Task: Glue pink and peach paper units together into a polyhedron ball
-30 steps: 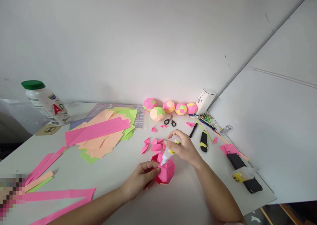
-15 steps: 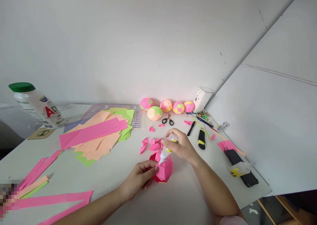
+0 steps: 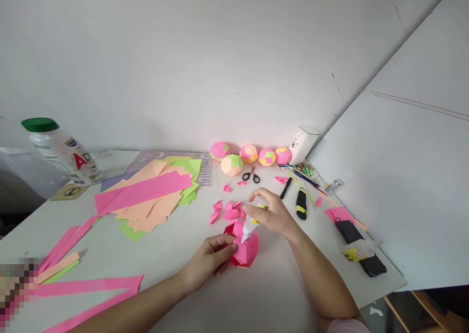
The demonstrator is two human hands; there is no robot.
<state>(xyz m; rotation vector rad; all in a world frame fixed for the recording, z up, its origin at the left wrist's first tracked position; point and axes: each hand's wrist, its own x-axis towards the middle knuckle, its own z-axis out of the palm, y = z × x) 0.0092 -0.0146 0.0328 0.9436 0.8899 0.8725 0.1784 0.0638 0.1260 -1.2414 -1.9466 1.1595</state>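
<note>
My left hand [image 3: 214, 255] grips the left side of a partly built pink paper ball [image 3: 249, 252], its fingers closed on the edge. Above it, my right hand [image 3: 269, 211] is wrapped round a small clear glue bottle [image 3: 251, 220] with a yellow label. The bottle is tilted, its white nozzle pointing down at the ball's upper face; I cannot tell if the tip touches. Several folded pink paper pieces [image 3: 231, 213] lie just behind the ball.
Finished paper balls [image 3: 231, 165] line the wall, with scissors [image 3: 251, 176] before them. To the right are a utility knife [image 3: 301, 203], a black pouch [image 3: 351, 235] and another glue bottle [image 3: 357, 251]. At left stand a paper stack [image 3: 146, 196] and a green-capped bottle [image 3: 66, 152].
The whole view has shifted slightly, so things sit a little further right and higher. Both hands keep their hold on the ball and the glue bottle, with hardly any movement between them.
</note>
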